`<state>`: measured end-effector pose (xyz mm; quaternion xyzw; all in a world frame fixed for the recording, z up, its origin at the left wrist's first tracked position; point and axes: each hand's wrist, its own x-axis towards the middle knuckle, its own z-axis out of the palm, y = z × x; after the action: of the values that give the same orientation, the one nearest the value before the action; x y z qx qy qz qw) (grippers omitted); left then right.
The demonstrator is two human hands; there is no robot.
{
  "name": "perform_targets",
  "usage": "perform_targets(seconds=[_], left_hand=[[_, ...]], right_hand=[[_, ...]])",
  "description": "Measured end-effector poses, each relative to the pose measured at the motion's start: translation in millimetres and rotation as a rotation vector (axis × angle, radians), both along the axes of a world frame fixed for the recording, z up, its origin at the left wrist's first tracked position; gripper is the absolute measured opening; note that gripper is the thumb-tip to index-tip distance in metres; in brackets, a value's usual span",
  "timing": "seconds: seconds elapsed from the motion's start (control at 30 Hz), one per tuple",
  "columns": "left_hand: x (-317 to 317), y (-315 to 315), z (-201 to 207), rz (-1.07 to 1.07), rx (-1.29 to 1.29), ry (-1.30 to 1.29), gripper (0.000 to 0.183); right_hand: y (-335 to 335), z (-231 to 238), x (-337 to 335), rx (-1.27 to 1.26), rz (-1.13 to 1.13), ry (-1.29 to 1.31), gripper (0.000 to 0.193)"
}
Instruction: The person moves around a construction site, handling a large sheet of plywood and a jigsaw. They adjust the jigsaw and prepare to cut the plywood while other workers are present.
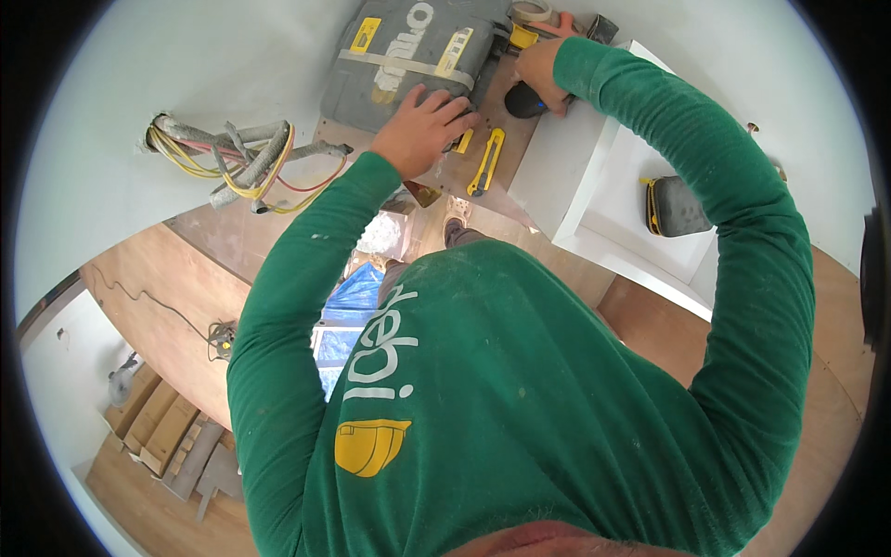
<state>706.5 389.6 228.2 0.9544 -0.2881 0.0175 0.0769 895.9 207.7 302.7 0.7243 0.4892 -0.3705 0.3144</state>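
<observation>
At the back of the wooden surface (520, 148) lies a grey hard tool case (408, 60) with a pale strap around it. My left hand (424, 130) rests on the case's near edge, its fingers spread and nothing held. To the right, my right hand (541, 74) is curled over a black, rounded tool (525, 100) with a small blue mark. The exact kind of this tool is hidden by the hand. Between my hands and nearer to me lies a yellow utility knife (486, 162). A small yellow piece (463, 141) shows beside my left fingertips.
A white open box (543, 190) stands at right, with a black and yellow case-like object (677, 206) inside. Tape rolls (532, 11) and an orange-handled tool (560, 25) lie beyond my right hand. Loose wires (255, 167) stick out of the left wall. Cardboard boxes (153, 418) sit lower left.
</observation>
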Motion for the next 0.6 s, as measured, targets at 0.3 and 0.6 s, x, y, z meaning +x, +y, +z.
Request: perform_targets(seconds=[0.3,0.6], left_hand=[[-24,51,110,0.469,-0.236,-0.161,0.088],[4,39,129,0.782,0.147,-0.411,0.050]], right_hand=[[-4,12,2,0.097,-0.058,-0.004,0.110],[29,12,32,0.790,-0.372,0.151,0.062]])
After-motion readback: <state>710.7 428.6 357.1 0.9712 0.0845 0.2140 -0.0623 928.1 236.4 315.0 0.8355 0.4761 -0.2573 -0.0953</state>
